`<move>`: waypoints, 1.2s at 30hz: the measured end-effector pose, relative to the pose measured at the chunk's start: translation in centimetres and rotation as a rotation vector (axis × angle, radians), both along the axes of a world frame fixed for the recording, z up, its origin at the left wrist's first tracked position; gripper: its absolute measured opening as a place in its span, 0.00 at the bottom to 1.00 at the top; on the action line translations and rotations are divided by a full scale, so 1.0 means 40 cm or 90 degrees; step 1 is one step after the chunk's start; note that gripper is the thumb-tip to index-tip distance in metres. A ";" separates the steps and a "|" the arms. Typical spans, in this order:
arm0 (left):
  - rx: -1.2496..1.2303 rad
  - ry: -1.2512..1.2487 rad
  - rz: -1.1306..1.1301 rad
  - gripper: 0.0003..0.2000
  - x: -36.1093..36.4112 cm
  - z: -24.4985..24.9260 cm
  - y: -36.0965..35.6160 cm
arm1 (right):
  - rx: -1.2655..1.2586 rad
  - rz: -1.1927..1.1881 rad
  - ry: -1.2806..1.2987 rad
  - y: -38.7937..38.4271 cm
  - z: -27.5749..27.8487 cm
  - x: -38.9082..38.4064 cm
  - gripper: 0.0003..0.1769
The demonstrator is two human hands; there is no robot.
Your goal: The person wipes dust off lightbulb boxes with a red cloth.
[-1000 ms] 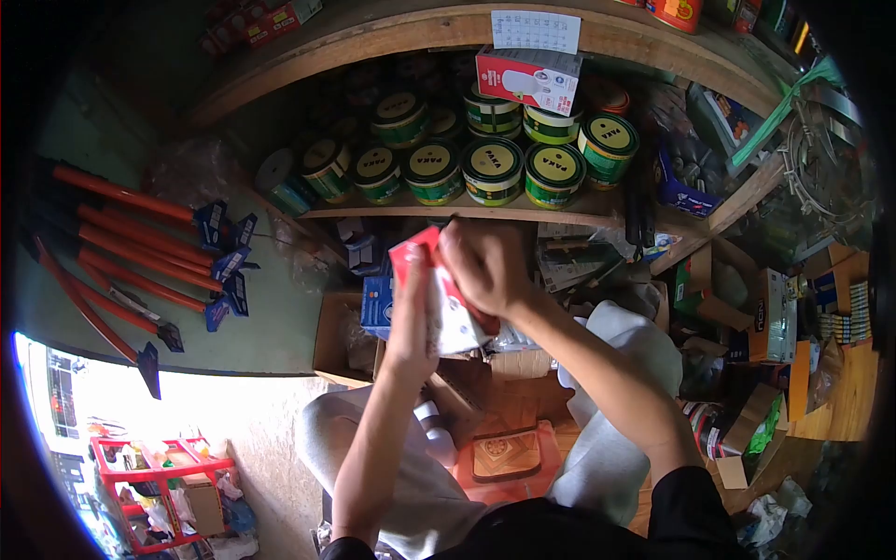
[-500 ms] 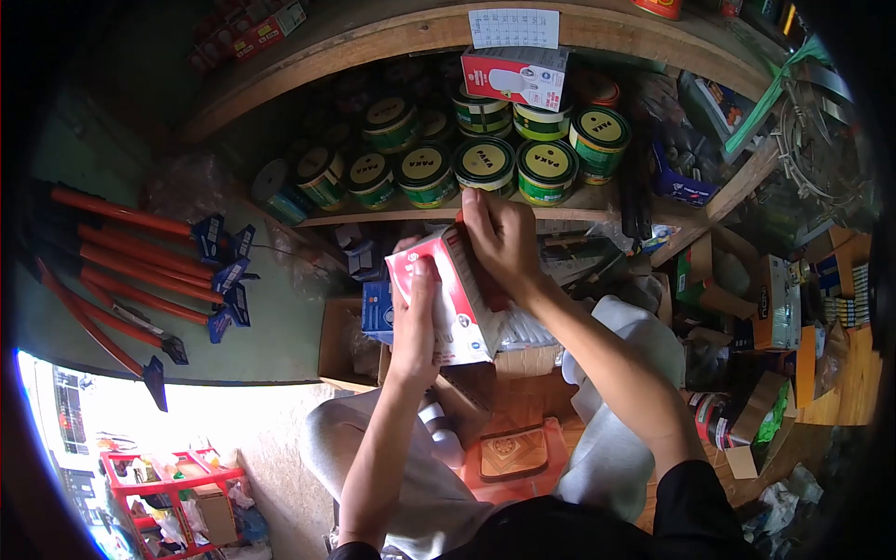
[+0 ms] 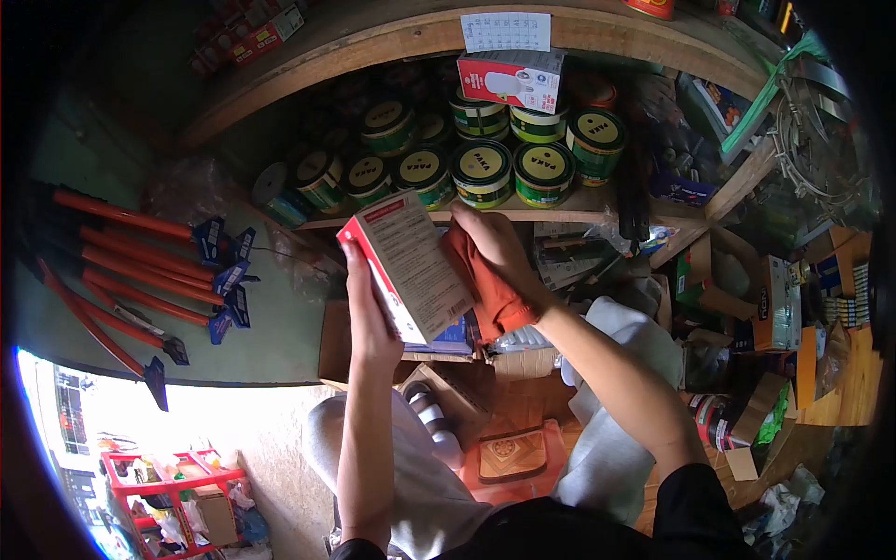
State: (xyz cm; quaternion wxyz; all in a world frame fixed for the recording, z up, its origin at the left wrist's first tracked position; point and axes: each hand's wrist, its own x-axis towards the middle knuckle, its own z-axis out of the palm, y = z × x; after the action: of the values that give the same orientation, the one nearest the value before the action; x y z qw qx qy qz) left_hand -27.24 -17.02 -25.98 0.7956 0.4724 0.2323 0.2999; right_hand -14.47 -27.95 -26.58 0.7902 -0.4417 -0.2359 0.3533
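My left hand (image 3: 373,322) grips a red and white light bulb box (image 3: 411,266) by its left side, with its grey printed side facing up. In my right hand (image 3: 499,247) is an orange-red cloth (image 3: 485,294), bunched under the fingers and hanging down beside the box. The cloth lies right at the box's right edge. Behind the hands, several green tins with yellow lids (image 3: 483,163) stand on a wooden shelf. A similar bulb box (image 3: 509,79) rests on top of the tins.
Orange-handled tools with blue labels (image 3: 154,271) hang on the left wall. Open cardboard boxes (image 3: 714,275) crowd the right side. A red rack (image 3: 173,481) stands at lower left. Below me is a red stool (image 3: 513,457), between my knees.
The box has turned from its red front to its grey printed side and moved left. My right hand has come down slightly, and more of the cloth shows.
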 end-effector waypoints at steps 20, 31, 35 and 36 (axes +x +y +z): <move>0.093 -0.129 -0.027 0.42 0.003 -0.018 -0.043 | -0.193 -0.282 -0.316 0.041 -0.047 -0.043 0.21; 0.024 -0.089 -0.061 0.39 0.016 -0.032 -0.046 | -0.176 -0.314 -0.428 0.023 -0.055 -0.063 0.22; 0.097 0.056 -0.148 0.43 0.008 -0.063 -0.093 | -0.158 -0.362 -0.288 0.027 -0.026 0.052 0.27; 0.103 0.041 -0.132 0.42 0.012 -0.073 -0.095 | -0.150 -0.400 -0.337 0.028 -0.015 0.039 0.27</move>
State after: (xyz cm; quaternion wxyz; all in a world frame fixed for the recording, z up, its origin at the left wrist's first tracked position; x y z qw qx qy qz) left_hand -26.77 -20.80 -28.90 0.7740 0.5656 0.1826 0.2183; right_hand -12.90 -26.83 -27.18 0.7158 -0.6549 -0.2423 -0.0058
